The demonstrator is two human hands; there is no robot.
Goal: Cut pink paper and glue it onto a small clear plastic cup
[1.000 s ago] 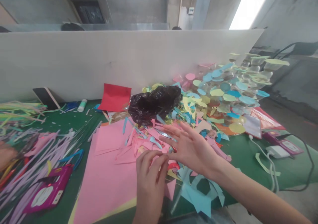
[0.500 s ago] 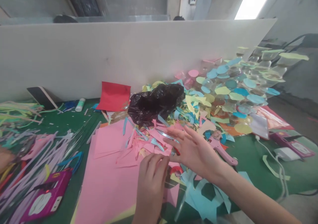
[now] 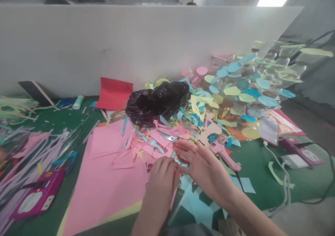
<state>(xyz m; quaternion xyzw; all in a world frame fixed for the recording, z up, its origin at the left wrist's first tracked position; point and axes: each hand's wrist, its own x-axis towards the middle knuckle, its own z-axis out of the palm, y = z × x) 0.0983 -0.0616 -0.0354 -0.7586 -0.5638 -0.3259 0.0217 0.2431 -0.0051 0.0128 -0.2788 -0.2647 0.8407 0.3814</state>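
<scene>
A: Green desk (image 3: 261, 166) against a pale partition board (image 3: 131, 44), covered in paper scraps. Any readable text?

B: None. Magenta box (image 3: 36, 199) at lower left has a white label, too blurred to read.

A: Hands?

B: Left hand (image 3: 162, 180) knuckles up, fingers curled down onto pink scraps (image 3: 146, 148) at the edge of the big pink sheet (image 3: 110, 183). Cannot tell if it grips anything. Right hand (image 3: 202, 164) flat, fingers spread and released, lying over the scissors (image 3: 171, 138).

A: Scissors position?

B: Metal blades stick out just beyond the right fingertips, pointing left; red handle loops show under those fingers, touching. Both hands nearly meet there.

A: Nearby?

B: Black plastic bag (image 3: 157, 101) behind, pink tool (image 3: 226, 154) just right of the right hand, red folder (image 3: 113, 94) against the board.
</scene>
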